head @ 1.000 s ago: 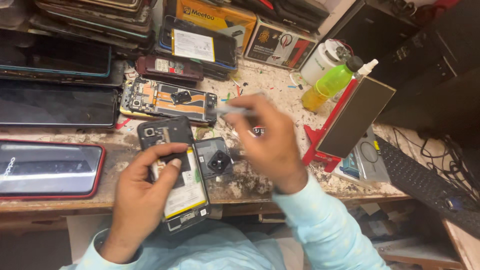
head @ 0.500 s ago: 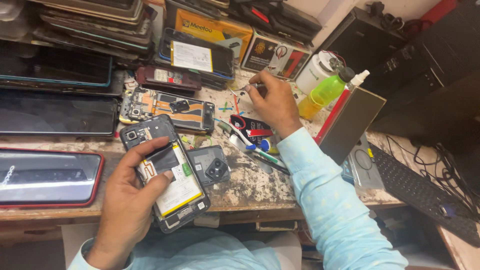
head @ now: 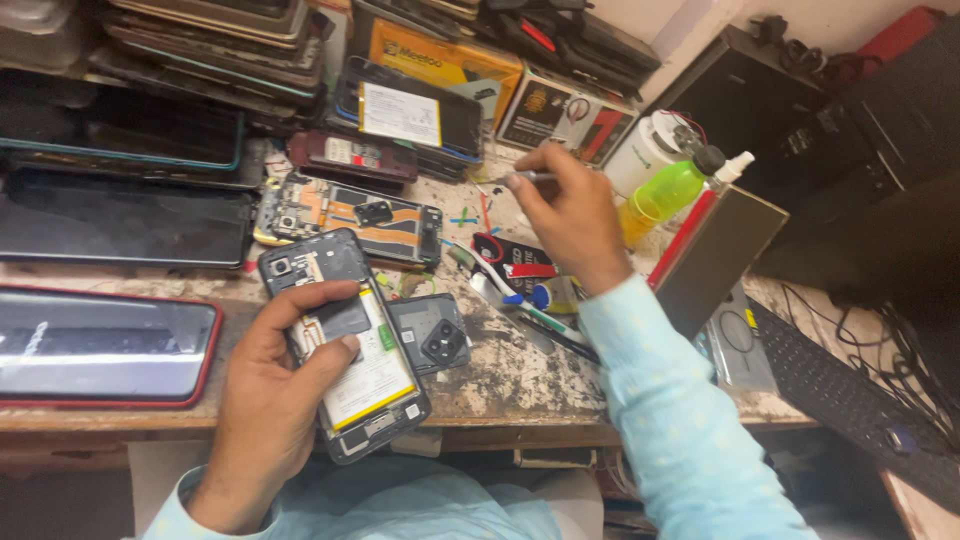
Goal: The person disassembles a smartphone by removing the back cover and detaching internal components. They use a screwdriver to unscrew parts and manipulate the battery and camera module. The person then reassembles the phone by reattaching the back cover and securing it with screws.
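Phone with its back cover off, a dark slab showing a white battery and camera cut-outs (head: 345, 345), lies above the scarred wooden bench's (head: 500, 385) near edge. Its long axis tilts, camera end up-left and away. The left hand (head: 275, 400) grips it, thumb across the battery. The right hand (head: 565, 215) pinches a thin metal tool (head: 530, 177) farther back.

Bare worktop (head: 520, 375) is lying open between the hands; stacked phones (head: 150, 130), bottles (head: 665, 190) and scattered tools (head: 525, 300) are crowding the rest.
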